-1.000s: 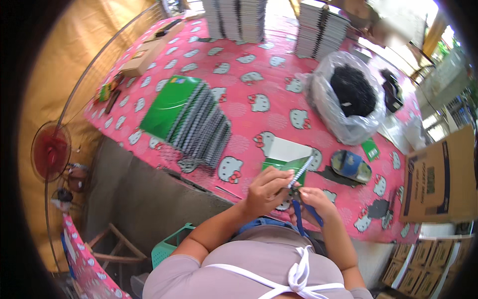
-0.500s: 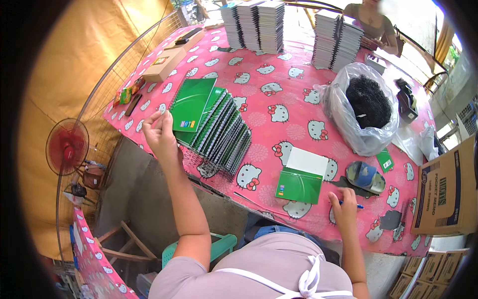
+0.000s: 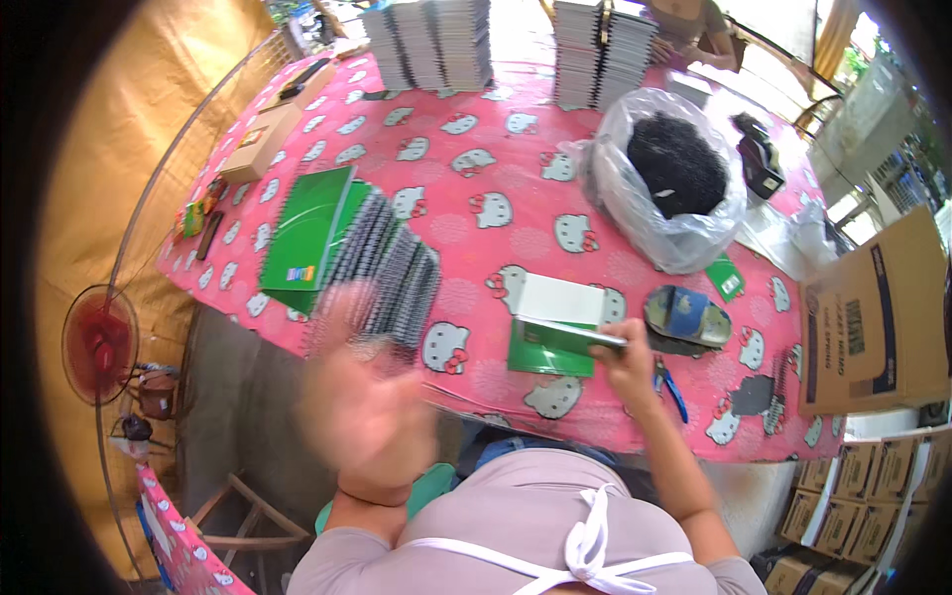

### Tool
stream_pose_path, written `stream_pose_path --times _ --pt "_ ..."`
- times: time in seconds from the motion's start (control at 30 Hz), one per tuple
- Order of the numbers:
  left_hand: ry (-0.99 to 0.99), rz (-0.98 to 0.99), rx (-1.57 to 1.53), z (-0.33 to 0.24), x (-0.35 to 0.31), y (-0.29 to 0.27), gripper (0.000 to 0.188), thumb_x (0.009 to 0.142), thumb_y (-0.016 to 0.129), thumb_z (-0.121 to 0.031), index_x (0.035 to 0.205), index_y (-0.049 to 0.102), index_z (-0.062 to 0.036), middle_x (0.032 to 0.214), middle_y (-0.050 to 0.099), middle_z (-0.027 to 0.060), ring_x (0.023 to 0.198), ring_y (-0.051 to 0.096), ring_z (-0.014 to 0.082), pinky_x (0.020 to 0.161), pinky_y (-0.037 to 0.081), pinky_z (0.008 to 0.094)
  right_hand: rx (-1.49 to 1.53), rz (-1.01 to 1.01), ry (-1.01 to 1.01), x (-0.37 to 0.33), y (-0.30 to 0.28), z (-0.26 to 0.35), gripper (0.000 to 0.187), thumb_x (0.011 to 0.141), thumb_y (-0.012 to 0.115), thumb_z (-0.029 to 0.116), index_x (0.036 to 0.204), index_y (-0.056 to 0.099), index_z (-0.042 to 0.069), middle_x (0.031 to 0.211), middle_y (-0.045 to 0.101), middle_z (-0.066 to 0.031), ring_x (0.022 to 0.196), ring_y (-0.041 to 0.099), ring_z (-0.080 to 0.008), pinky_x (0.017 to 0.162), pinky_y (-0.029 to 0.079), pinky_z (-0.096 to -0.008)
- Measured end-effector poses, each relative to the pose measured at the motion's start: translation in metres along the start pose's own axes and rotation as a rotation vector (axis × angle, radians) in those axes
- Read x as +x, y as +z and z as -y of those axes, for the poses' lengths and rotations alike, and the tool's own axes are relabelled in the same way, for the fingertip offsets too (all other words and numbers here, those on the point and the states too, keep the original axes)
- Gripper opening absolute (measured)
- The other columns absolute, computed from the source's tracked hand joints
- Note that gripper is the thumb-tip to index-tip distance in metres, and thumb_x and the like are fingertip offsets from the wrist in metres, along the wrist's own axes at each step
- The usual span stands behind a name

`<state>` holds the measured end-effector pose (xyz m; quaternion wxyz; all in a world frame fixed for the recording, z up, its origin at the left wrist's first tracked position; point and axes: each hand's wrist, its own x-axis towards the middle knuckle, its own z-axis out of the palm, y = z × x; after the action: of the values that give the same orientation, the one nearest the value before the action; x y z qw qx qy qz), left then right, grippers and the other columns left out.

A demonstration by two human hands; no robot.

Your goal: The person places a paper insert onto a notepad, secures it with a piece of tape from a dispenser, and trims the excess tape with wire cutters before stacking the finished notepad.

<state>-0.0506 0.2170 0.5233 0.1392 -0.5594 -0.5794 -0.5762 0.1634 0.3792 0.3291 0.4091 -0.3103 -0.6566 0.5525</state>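
Note:
My right hand (image 3: 625, 357) is closed on the right edge of a small green notebook (image 3: 570, 338), which is tilted up. Under it lie another green cover (image 3: 540, 361) and a white page (image 3: 560, 297). My left hand (image 3: 372, 397) is smeared by motion in front of the table edge, so its fingers cannot be made out. Just beyond it stands a slanting row of spiral notebooks (image 3: 389, 273), with a green-covered one (image 3: 309, 233) at its left end. Blue-handled pliers (image 3: 673, 392) lie beside my right wrist.
A blue slipper (image 3: 689, 317) lies right of the notebook. Behind it stands a clear plastic bag (image 3: 615, 213) with black coils inside. Tall notebook stacks (image 3: 436, 45) line the far side, where another person (image 3: 694, 30) sits. A cardboard box (image 3: 873, 327) is at the right.
My left hand has left the row of notebooks and swung down toward me. My right hand has let go of the pliers and taken hold of the small green notebook, raising it.

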Motion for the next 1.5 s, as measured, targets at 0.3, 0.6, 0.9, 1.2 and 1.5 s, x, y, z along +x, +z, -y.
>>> stream_pose_path --times 0.3,0.6,0.9,1.2,1.5 --pt "-0.467 0.311 -0.205 0.077 -0.137 0.121 0.089 0.075 0.07 0.004 0.146 0.016 -0.0006 0.15 0.021 0.0218 0.139 0.025 0.0344 0.113 0.022 0.0418 -0.019 0.069 -0.162 0.001 0.04 -0.029 0.033 0.076 0.062 -0.012 0.093 0.041 0.006 0.084 0.05 -0.0078 0.078 0.051 -0.0205 0.071 0.043 -0.0328" --pt "-0.23 0.532 0.08 0.061 -0.109 0.133 0.019 0.075 0.075 -0.016 0.094 0.074 -0.0131 0.105 0.066 0.0076 0.104 0.054 0.0236 0.103 0.027 0.0432 -0.555 -0.026 -0.315 0.001 -0.011 0.017 0.018 0.075 0.068 0.0 0.088 0.057 0.004 0.088 0.06 -0.0123 0.085 0.06 -0.0292 0.076 0.048 -0.0379" --pt "-0.215 0.519 -0.016 0.056 -0.099 0.138 0.012 0.075 0.076 -0.021 0.086 0.075 -0.0168 0.083 0.068 -0.003 0.083 0.054 0.0159 0.089 0.025 0.0421 -1.528 -0.647 0.416 -0.064 -0.278 -0.019 0.023 0.08 0.068 0.016 0.097 0.063 0.001 0.094 0.062 -0.0176 0.091 0.06 -0.0359 0.081 0.047 -0.0447" --pt "-0.176 0.514 0.024 0.057 -0.101 0.134 0.019 0.075 0.076 -0.034 0.087 0.074 -0.0187 0.083 0.067 -0.0038 0.084 0.054 0.0141 0.089 0.026 0.0419 -0.613 -0.081 -0.207 -0.032 -0.046 0.06 0.035 0.074 0.069 0.002 0.109 0.067 0.006 0.09 0.061 -0.0111 0.081 0.06 -0.0262 0.069 0.049 -0.0357" --pt "-0.176 0.478 0.021 0.055 -0.104 0.136 0.018 0.075 0.076 -0.034 0.082 0.075 -0.0179 0.081 0.067 -0.004 0.084 0.053 0.0144 0.093 0.024 0.0437 -0.497 0.011 -0.145 -0.01 -0.024 0.056 0.022 0.075 0.073 0.003 0.097 0.07 0.004 0.084 0.06 -0.0066 0.075 0.058 -0.0138 0.063 0.047 -0.0277"
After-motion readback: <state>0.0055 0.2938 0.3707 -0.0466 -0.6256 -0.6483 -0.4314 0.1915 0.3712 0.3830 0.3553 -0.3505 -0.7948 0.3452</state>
